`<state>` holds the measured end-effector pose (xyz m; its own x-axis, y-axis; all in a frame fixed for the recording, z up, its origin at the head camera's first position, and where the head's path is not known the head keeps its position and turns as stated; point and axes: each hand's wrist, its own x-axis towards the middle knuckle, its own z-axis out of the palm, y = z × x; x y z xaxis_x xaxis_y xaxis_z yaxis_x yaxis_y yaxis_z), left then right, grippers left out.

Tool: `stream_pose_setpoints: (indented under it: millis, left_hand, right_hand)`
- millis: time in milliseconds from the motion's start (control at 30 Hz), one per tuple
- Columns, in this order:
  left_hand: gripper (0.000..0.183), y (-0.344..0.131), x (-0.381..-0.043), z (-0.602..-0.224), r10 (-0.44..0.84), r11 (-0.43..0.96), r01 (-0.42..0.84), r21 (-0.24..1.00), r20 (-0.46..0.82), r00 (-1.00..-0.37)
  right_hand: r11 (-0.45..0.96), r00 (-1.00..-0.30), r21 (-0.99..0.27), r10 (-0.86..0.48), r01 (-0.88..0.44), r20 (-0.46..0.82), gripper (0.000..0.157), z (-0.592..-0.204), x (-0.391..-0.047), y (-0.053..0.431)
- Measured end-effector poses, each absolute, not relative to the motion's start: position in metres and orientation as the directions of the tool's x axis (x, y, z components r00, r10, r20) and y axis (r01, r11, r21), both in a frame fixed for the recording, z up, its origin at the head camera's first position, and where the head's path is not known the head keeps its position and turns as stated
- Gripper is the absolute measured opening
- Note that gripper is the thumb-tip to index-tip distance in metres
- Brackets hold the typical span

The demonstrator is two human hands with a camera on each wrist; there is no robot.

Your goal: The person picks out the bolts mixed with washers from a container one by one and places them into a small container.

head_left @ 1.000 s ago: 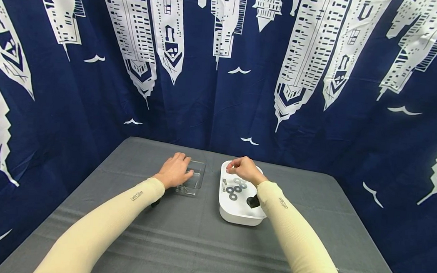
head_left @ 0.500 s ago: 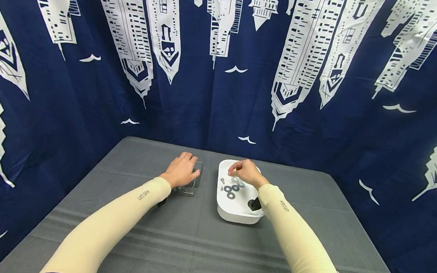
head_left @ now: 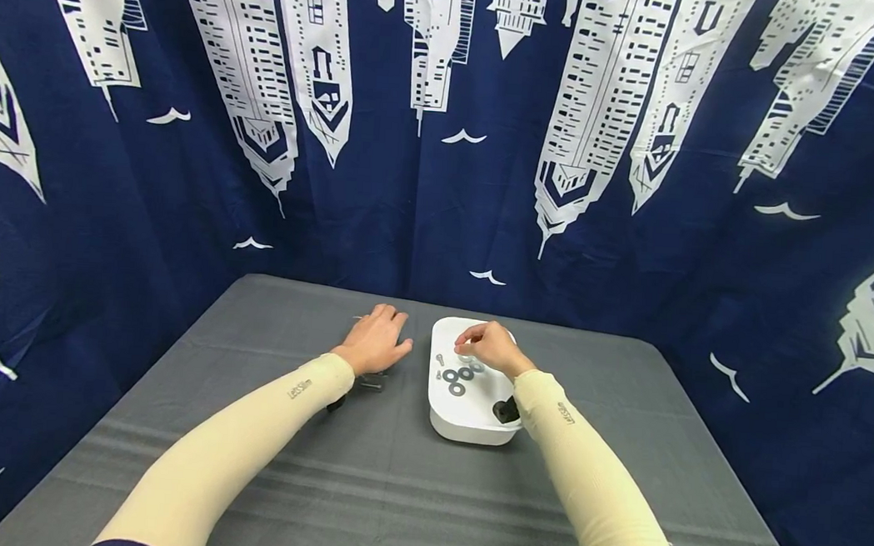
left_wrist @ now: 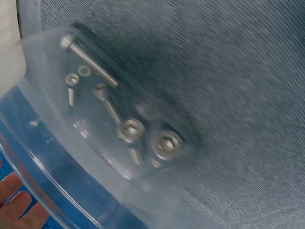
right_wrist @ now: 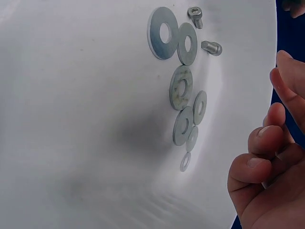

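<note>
My left hand spreads over a clear plastic compartment box and hides most of it. Through the box wall in the left wrist view I see several socket head screws and a small washer. The left fingers show beyond the box rim, not curled round anything. My right hand hovers over the far end of a white tray, fingers loosely bent, thumb near the index finger. Nothing shows between them. Below lie several flat washers and two short screws.
The grey cloth-covered table spreads around the box and tray. A blue curtain with a white skyline print hangs behind it. A dark round wrist camera on the right wrist hangs over the tray's near right side.
My left hand has shifted right across the clear box and covers more of it. The right hand stays over the tray, slightly lower. The whole head view has swung a little to the right.
</note>
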<state>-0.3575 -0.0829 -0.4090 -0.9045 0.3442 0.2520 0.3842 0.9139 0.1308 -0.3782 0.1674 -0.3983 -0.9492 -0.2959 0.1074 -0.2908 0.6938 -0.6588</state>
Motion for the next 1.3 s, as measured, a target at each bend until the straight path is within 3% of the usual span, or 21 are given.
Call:
stream_pose_setpoints:
  millis: [1300]
  left_hand:
    - [0.054,-0.028,-0.356,-0.420,0.405,0.885,0.439,0.154,0.209,-0.890]
  right_hand:
    - [0.678,-0.972,-0.703,-0.221,-0.215,0.084,0.011,-0.424,-0.386,0.164]
